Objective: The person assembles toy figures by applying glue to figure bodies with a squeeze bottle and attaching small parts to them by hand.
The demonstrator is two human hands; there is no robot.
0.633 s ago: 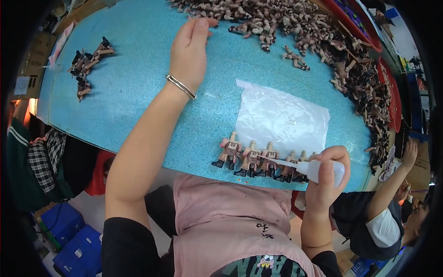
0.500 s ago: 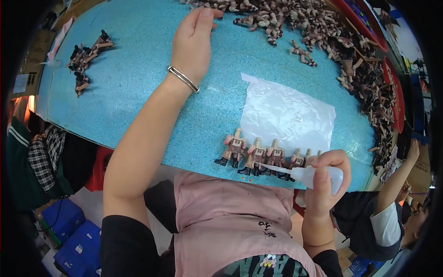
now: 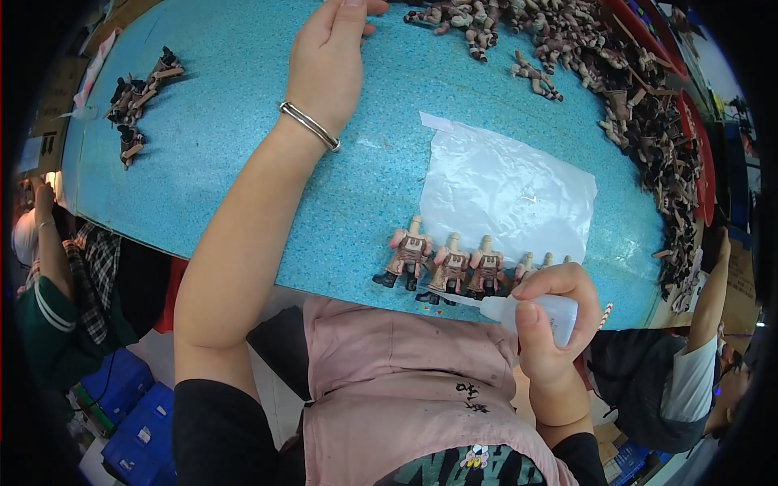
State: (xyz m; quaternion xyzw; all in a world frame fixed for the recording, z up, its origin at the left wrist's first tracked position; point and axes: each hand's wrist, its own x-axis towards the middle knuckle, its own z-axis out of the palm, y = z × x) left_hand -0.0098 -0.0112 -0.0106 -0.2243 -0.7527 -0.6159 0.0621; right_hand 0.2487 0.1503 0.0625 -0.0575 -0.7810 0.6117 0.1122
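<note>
While the speckled blue worktop (image 3: 243, 162) fills most of the view, a long heap of brown toy figures (image 3: 616, 89) curves along its far and right edge. A clear plastic sheet (image 3: 506, 190) lies near the front edge, with a row of standing toy figures (image 3: 454, 267) just before it. The left hand (image 3: 328, 65) reaches far forward, fingers loosely extended at the heap's near end; its grip looks empty. The right hand (image 3: 551, 324) is closed around a small white glue bottle (image 3: 535, 308), whose thin nozzle points left, its long axis level, toward the row just beside it.
</note>
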